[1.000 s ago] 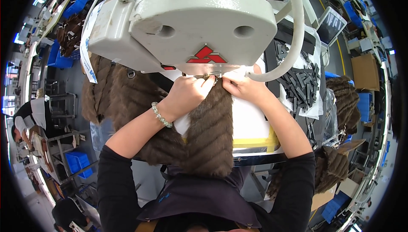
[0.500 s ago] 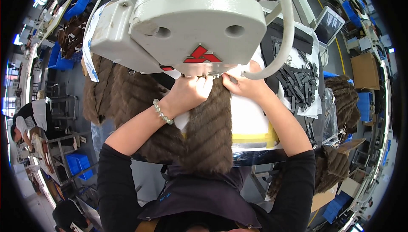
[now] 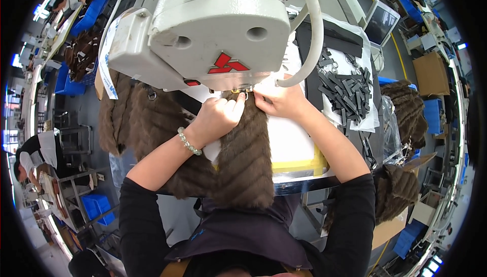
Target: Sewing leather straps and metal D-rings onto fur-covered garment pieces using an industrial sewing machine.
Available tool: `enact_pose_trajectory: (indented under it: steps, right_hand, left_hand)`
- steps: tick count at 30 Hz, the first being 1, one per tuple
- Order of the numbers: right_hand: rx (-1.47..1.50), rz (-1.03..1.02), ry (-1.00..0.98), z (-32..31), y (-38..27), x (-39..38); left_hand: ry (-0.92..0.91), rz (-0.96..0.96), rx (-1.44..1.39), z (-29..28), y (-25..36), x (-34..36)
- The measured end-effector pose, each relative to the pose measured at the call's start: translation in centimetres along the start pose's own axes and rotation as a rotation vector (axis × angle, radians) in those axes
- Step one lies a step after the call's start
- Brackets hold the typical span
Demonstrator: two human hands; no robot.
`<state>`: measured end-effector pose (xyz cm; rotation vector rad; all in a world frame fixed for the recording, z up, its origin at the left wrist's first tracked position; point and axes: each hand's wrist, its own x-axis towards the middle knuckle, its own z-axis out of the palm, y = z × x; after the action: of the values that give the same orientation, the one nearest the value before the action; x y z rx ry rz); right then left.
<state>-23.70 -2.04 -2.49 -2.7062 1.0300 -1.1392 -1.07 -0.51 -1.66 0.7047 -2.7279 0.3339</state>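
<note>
Under the grey sewing machine [image 3: 218, 28], a long brown fur piece [image 3: 243, 160] runs from the needle area [image 3: 241, 89] down over the front table edge. My left hand [image 3: 218, 115], with a bead bracelet on the wrist, has its fingers curled and pinched on the fur's top beside a small metal fitting. My right hand [image 3: 284, 102] holds the fur's top right edge with thumb and fingers, close against the machine; some fingertips are hidden. More brown fur [image 3: 157, 135] lies at the left under my left arm. A white sheet [image 3: 297, 142] with yellow tape lies beneath.
Many dark short straps [image 3: 345, 94] lie on a white sheet at right, near a screen [image 3: 380, 23]. Fur piles [image 3: 403, 114], a cardboard box [image 3: 428, 74] and blue bins [image 3: 99, 208] stand around. Co-workers [image 3: 35, 158] sit at benches on the left.
The view has shifted, so the machine sits further left and a little smaller. My left fingertips have drawn slightly down from beneath the machine, showing more of the metal fitting at the needle area.
</note>
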Motion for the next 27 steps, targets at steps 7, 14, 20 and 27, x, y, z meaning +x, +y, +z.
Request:
enact_pose_trajectory:
  steps: [7, 14, 20, 27]
  right_hand:
    - [-0.078, -0.025, -0.009, -0.7, -0.7, 1.2]
    - [0.028, 0.336, -0.214, -3.7, -4.9, 0.5]
    - [1.232, 1.426, 0.203, -4.8, -8.6, -0.5]
    - [1.340, 1.550, -0.020, -6.2, -7.4, 0.2]
  left_hand:
    - [0.048, -0.056, -0.089, 0.5, -0.3, -0.3]
    - [0.117, -0.004, -0.070, 0.0, -0.5, -0.4]
    - [0.124, 0.041, -0.089, -0.4, -0.4, -0.4]
    - [0.170, 0.159, -0.110, -1.0, -0.3, -0.3]
